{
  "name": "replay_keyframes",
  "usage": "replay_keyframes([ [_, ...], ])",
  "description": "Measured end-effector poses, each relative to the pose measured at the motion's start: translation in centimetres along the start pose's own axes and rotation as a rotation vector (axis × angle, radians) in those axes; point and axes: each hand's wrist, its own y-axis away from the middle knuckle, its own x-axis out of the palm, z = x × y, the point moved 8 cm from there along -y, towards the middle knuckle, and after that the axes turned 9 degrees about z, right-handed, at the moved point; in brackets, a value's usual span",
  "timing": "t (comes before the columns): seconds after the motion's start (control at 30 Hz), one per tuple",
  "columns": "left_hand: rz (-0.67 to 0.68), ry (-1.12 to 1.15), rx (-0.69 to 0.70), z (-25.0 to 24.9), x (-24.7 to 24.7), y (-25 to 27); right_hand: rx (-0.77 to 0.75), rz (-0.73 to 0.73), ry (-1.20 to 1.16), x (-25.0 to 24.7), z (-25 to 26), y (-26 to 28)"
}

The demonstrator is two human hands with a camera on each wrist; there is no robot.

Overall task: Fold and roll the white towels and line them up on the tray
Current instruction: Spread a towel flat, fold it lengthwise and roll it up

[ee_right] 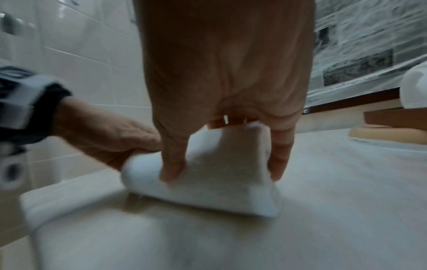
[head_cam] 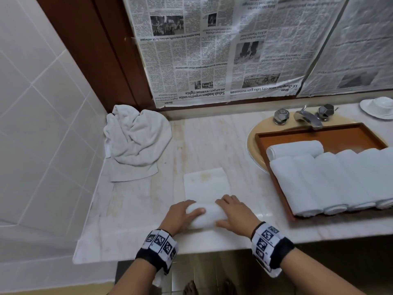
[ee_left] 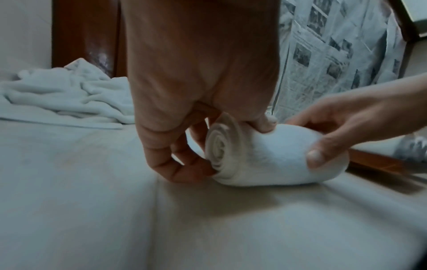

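Towel rolling at a counter, with the tray as landmark. Nearest the viewer and left of the tray, the left hand and right hand each grasp one end of the roll, fingers curled over the top and thumbs on the near side; holding both ends probably keeps the coil tight and its edges level. The left wrist view shows the spiral end of the roll squared against the left fingers. Beyond the hands, the flat strip of the same towel lies unrolled on the counter, so rolling appears partly done. On the tray, finished rolls lie side by side, with one roll crosswise behind them; the tray rests over the sink, below the tap. Far left of the tray, a crumpled towel waits against the wall, presumably next. Newspaper covers the surface behind.
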Motion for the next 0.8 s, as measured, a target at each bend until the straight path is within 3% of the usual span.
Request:
replay_keyframes([
  [0.07,-0.039,-0.010,0.018,0.3,0.6,0.6,0.002,0.094,-0.124,-0.2,-0.6,-1.0],
  [0.2,-0.186,-0.244,0.133,-0.3,2.2,2.3,-0.013,0.190,-0.280,-1.0,-1.1,-2.2],
  [0.27,-0.220,-0.187,0.155,-0.2,1.9,2.4,0.028,0.250,-0.295,-0.8,-1.3,-2.3],
  [0.33,-0.169,-0.090,0.144,0.3,1.3,1.6,0.060,0.187,-0.225,-0.8,-1.5,-2.1],
  [0.47,0.016,0.010,0.038,0.7,-0.4,0.0,0.056,-0.143,0.111,-1.3,-0.3,0.2],
  [0.53,0.113,0.049,-0.007,0.7,-0.7,-0.1,0.027,-0.116,0.092,-0.5,0.0,0.8],
  [0.63,0.196,0.018,-0.044,0.9,-0.3,0.0,0.031,-0.005,-0.169,0.2,-1.2,0.7],
  [0.7,0.160,-0.036,-0.043,0.8,0.0,0.5,0.009,0.049,-0.301,0.1,-1.7,0.2],
  [0.8,-0.017,-0.189,0.040,0.2,0.4,1.4,-0.017,0.107,-0.330,-0.2,-1.9,-0.6],
])
